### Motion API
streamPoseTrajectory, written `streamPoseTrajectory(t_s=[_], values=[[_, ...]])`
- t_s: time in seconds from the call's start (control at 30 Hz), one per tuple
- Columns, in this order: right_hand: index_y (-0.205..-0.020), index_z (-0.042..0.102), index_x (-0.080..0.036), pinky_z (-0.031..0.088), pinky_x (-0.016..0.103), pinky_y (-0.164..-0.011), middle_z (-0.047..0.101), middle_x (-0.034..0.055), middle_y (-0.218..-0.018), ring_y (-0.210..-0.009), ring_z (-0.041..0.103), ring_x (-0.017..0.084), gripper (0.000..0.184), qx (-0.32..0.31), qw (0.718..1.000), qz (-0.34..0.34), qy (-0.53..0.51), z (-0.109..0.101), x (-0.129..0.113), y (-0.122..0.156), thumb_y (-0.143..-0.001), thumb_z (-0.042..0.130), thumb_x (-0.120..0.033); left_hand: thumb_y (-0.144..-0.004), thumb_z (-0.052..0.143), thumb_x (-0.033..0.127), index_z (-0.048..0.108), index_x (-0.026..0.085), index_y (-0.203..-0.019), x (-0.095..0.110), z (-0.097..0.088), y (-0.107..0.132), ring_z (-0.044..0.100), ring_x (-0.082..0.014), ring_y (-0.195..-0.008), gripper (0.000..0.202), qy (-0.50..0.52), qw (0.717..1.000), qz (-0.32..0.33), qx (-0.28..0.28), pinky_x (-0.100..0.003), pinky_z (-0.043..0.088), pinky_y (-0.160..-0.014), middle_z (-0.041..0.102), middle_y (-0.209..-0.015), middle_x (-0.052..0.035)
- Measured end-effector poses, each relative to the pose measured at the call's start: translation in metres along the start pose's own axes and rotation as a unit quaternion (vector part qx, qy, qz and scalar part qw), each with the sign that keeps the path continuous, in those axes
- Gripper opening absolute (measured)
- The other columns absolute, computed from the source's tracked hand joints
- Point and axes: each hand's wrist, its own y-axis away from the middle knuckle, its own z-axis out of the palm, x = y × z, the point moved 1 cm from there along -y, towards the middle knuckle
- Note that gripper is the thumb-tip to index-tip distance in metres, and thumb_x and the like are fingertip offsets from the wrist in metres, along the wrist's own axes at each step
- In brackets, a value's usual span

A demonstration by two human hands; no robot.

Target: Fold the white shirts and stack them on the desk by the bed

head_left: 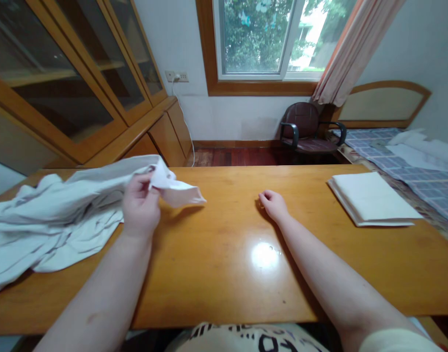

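A crumpled white cloth (66, 215) lies heaped over the left side of the wooden table (216, 274). My left hand (141, 200) is closed on a raised edge of it, and a loose flap hangs past my fingers to the right. Toward the middle right, my right hand (273, 204) rests low over the tabletop with its fingers curled in. Nothing shows between those fingers, and a gap of bare wood separates this hand from the cloth. Farther right sits a flat, folded stack of white cloth (374, 198), apart from both hands.
A glass-doored wooden cabinet (99, 73) stands along the left wall. Beyond the table are a dark red armchair (304, 127), a window (260, 39) with a pink curtain (359, 54), and a bed (411, 161) at the right. A white cord (185, 122) hangs from a wall socket.
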Motion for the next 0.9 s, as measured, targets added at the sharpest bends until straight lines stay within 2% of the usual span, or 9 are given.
streamPoseTrajectory(t_s=[0.17,0.3,0.4,0.47,0.6,0.7,0.77,0.83,0.9], values=[[-0.061,0.053,-0.021,0.031,0.026,-0.055,0.054,-0.0008,-0.057,-0.059,0.05,0.015,0.032,-0.007,1.0,0.0,0.003,-0.001,-0.002,0.001,-0.083,0.046,-0.043,-0.077,0.069,0.026,0.069,0.022,-0.087,0.019,0.04,0.049,0.057,-0.023,-0.108,0.011,0.03,0.965,-0.122,-0.23,-0.036,0.035,-0.105,0.068,-0.103,-0.0047],[-0.061,0.052,-0.021,0.03,0.026,-0.054,0.052,-0.0014,-0.057,-0.058,0.049,0.015,0.032,-0.003,1.0,0.001,0.002,-0.002,-0.004,0.002,-0.083,0.046,-0.042,-0.072,0.071,0.023,0.072,0.023,-0.082,0.018,0.053,0.077,0.059,-0.0255,-0.099,0.01,0.035,0.866,-0.248,-0.432,-0.037,0.036,-0.103,0.07,-0.097,-0.0061],[-0.06,0.052,-0.02,0.029,0.026,-0.054,0.05,-0.0015,-0.056,-0.057,0.048,0.014,0.032,-0.004,1.0,0.003,0.003,-0.003,-0.006,0.002,-0.083,0.046,-0.042,-0.067,0.075,0.025,0.073,0.025,-0.093,0.012,0.04,0.079,0.058,-0.0276,-0.105,0.027,-0.013,0.814,-0.276,-0.511,-0.037,0.036,-0.104,0.069,-0.107,-0.006],[-0.06,0.051,-0.02,0.028,0.026,-0.054,0.05,-0.0017,-0.055,-0.057,0.047,0.014,0.032,-0.005,1.0,0.004,0.004,-0.003,-0.006,0.002,-0.083,0.046,-0.043,-0.07,0.071,0.032,0.069,0.027,-0.106,0.008,0.017,0.064,0.057,-0.0276,-0.11,0.037,-0.097,0.821,-0.271,-0.492,-0.037,0.036,-0.104,0.066,-0.117,-0.0051],[-0.061,0.051,-0.02,0.028,0.025,-0.054,0.051,-0.0021,-0.056,-0.057,0.048,0.014,0.032,-0.005,1.0,-0.004,0.011,-0.003,-0.006,0.003,-0.083,0.046,-0.041,-0.084,0.05,0.044,0.058,0.019,-0.121,-0.009,-0.051,0.012,0.051,-0.0277,-0.119,0.045,-0.383,0.854,-0.185,-0.299,-0.042,0.034,-0.106,0.058,-0.128,-0.0077],[-0.061,0.052,-0.02,0.027,0.025,-0.054,0.051,-0.0023,-0.056,-0.057,0.048,0.013,0.031,-0.008,1.0,0.0,0.01,-0.003,-0.007,0.003,-0.083,0.047,-0.041,-0.08,0.051,0.05,0.046,0.01,-0.134,-0.033,-0.1,-0.013,0.037,-0.0401,-0.13,0.067,-0.603,0.771,-0.172,-0.113,-0.053,0.029,-0.105,0.038,-0.144,-0.0221],[-0.061,0.053,-0.02,0.027,0.025,-0.054,0.051,-0.0023,-0.056,-0.057,0.048,0.013,0.031,-0.008,1.0,0.005,0.014,-0.003,-0.008,0.004,-0.083,0.047,-0.041,-0.075,0.054,0.058,0.038,0.006,-0.139,-0.055,-0.122,-0.015,0.035,-0.046,-0.128,0.083,-0.626,0.726,-0.253,-0.127,-0.057,0.034,-0.099,0.031,-0.145,-0.0291],[-0.061,0.053,-0.02,0.027,0.026,-0.054,0.051,-0.0023,-0.056,-0.057,0.048,0.013,0.031,-0.009,1.0,0.006,0.022,-0.004,-0.008,0.004,-0.083,0.047,-0.041,-0.074,0.055,0.056,0.049,0.007,-0.129,-0.076,-0.135,-0.01,0.044,-0.0436,-0.121,0.074,-0.61,0.717,-0.292,-0.167,-0.054,0.04,-0.093,0.046,-0.132,-0.0278],[-0.061,0.052,-0.02,0.026,0.026,-0.054,0.051,-0.0022,-0.055,-0.057,0.048,0.013,0.032,-0.009,1.0,0.007,0.024,-0.004,-0.009,0.004,-0.083,0.046,-0.041,-0.076,0.051,0.055,0.06,0.01,-0.108,-0.091,-0.144,-0.005,0.049,-0.044,-0.11,0.056,-0.609,0.737,-0.253,-0.147,-0.059,0.041,-0.085,0.056,-0.116,-0.0245]])
